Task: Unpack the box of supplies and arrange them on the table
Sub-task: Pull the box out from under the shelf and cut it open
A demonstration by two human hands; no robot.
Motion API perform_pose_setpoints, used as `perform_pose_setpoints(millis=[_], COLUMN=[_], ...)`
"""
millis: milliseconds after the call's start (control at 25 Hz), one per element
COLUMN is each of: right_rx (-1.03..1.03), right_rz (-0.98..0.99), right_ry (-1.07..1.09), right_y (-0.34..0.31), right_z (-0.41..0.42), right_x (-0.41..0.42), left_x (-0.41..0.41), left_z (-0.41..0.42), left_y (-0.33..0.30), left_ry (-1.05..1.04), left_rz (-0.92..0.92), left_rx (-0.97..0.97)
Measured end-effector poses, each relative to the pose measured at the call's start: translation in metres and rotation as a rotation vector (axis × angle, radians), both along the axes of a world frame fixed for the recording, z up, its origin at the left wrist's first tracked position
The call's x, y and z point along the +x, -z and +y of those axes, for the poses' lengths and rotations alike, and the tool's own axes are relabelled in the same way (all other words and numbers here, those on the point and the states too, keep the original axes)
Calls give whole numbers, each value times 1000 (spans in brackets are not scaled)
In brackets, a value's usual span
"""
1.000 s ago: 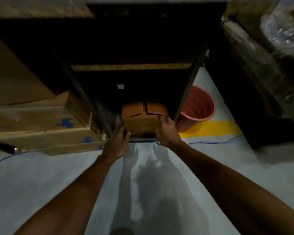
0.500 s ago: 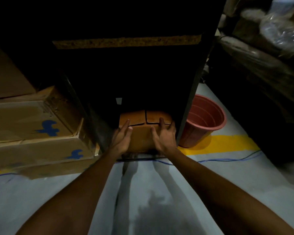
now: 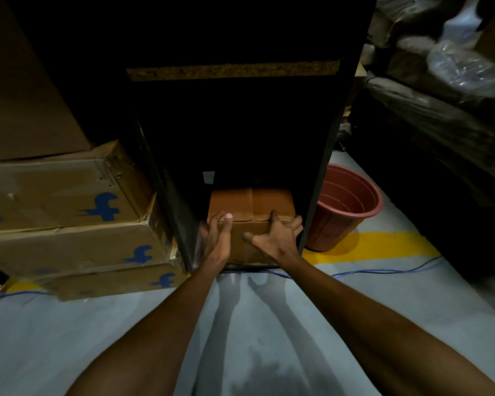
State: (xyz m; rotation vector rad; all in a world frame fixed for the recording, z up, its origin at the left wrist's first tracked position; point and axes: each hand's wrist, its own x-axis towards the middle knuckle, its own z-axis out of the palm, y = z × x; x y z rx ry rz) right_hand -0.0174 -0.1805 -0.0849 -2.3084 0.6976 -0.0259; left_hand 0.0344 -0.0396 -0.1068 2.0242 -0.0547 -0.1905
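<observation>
since the earlier frames both hands are seen shifted on the box [image 3: 250,205]: the thumbs, once raised beside it, are now hooked over its near top edge, and the view is brought closer. the left hand [image 3: 217,238] is curled round the near left corner, thumb on top, fingers wrapped down the side. the right hand [image 3: 277,238] is spread wide over the front face, thumb lying across it, fingertips bent over the top edge and the right corner. the box is kept on the lowest level of a dark shelf unit [image 3: 320,167], just above the floor [image 3: 126,324], straight ahead of both hands and about equally near each. its long axis is laid across the view, left to right, so a pull straight back toward the body seems to be called for. the box's rear and the shelf interior are lost in darkness; its contents cannot be told. a red bucket [image 3: 346,207] is stood just beside the shelf's right post, stacked cartons [image 3: 69,224] to the left.
</observation>
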Motion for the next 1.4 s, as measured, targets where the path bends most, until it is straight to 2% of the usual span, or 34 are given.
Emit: perform_pose_setpoints(millis=[120,200,320,360,520,720,880,1000,1160,1400], right_rx=[22,38,-133,-147,129,221,276,391,315,254], right_rz=[-28,-47,-10,3,70,139,315,382,224,254], right_ry=[67,153,180,142,-6,10,-35,-28,59,95], right_y=[-9,-9,-6,-6,-8,-8,-5,-6,-6,0], right_z=[15,18,6,-1,-13,0,-7,-14,-17,6], right_x=[-31,-49,-61,-59,-46,-76,-117,-130,-117,-108], left_x=[-28,-49,-57,-50,-22,-56,-86,-97,-105,-122], left_z=[16,28,46,51,50,55,83,90,66,53], left_y=[-8,-8,-2,-3,-15,-9,-3,2,-7,-6], left_ry=[-65,-96,-137,-133,-88,-137,-163,-92,-18,-79], left_rz=[34,5,-69,-35,299,313,395,455,531,429], left_rx=[-33,16,75,71,-89,-106,83,239,42,21])
